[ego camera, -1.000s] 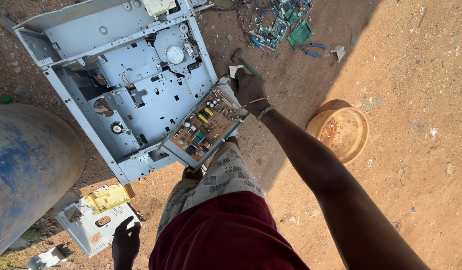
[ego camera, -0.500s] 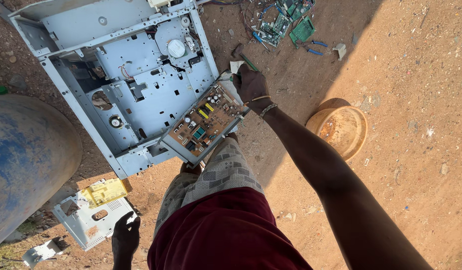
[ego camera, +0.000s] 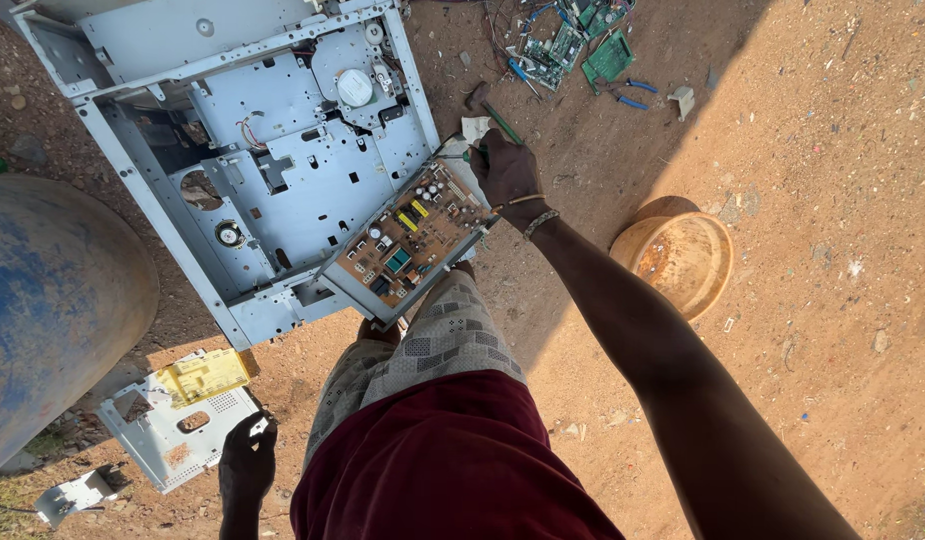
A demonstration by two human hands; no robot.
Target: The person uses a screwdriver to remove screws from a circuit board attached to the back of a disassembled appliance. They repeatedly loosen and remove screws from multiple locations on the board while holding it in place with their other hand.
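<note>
Right hand [ego camera: 507, 170] is out in front, fist clamped on a green-handled tool [ego camera: 480, 153], likely a screwdriver; the tip isn't clear. The fist sits at the top right corner of the brown circuit board [ego camera: 413, 235], touching or just off its edge. Bracelets on that wrist.

Left hand [ego camera: 247, 458] hangs low at bottom left, well apart from the right and from the board. Something small and pale shows at the fingers; can't tell if they're gripping it or whether they're curled or slack.

The board lies tilted in a metal tray on the lower right edge of a stripped grey sheet-metal chassis [ego camera: 273, 190], just above the person's knee. It's populated: yellow and teal blocks, capacitors, connectors.

Around it:
- hammer [ego camera: 488, 108] on the dirt just beyond the right hand
- pile of green circuit boards [ego camera: 573, 45] and loose wires further up
- round wooden bowl [ego camera: 683, 260] to the right of the arm
- perforated metal panel [ego camera: 178, 425] with a yellow part, just beside the left hand
- blue drum [ego camera: 53, 300] at far left
</note>
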